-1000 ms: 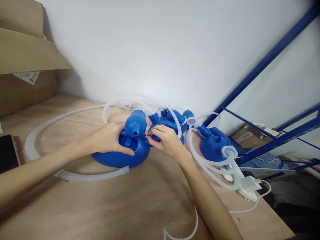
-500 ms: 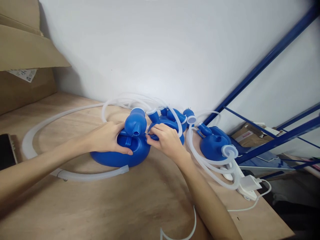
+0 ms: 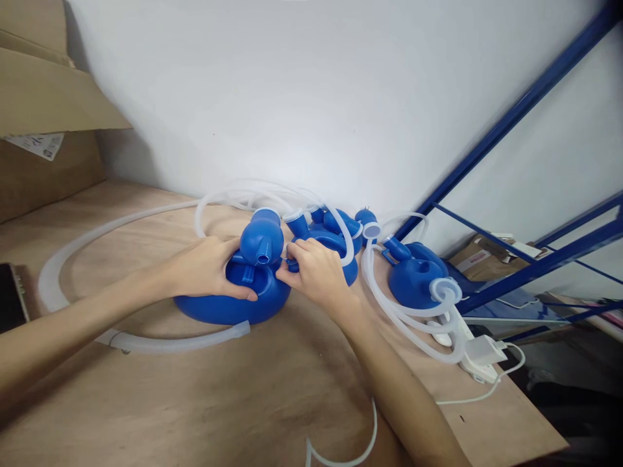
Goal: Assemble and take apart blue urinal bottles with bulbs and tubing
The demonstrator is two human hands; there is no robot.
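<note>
A squat blue plastic bottle [image 3: 238, 311] with a bulbous neck and a small open spout stands on the wooden table. My left hand [image 3: 207, 269] is wrapped over its left side, thumb on the hollow below the neck. Just right of the neck, my right hand [image 3: 314, 269] pinches a small dark blue piece [image 3: 293, 264], mostly hidden by the fingers; its exact kind is unclear. A clear hose [image 3: 180, 342] curls around the left of the bottle, its end lying in front.
Behind my right hand sit more blue bottles [image 3: 341, 224] with pale hoses, and another blue bottle [image 3: 411, 282] stands farther right. A power strip [image 3: 479, 366] lies near the right edge. A cardboard box [image 3: 48, 168], a phone [image 3: 10, 295] and a blue metal rack [image 3: 516, 110] flank the table.
My right hand has shifted slightly left, nearer the bottle's neck, with the small blue piece in its fingers. The left hand keeps its hold; the view has moved a little.
</note>
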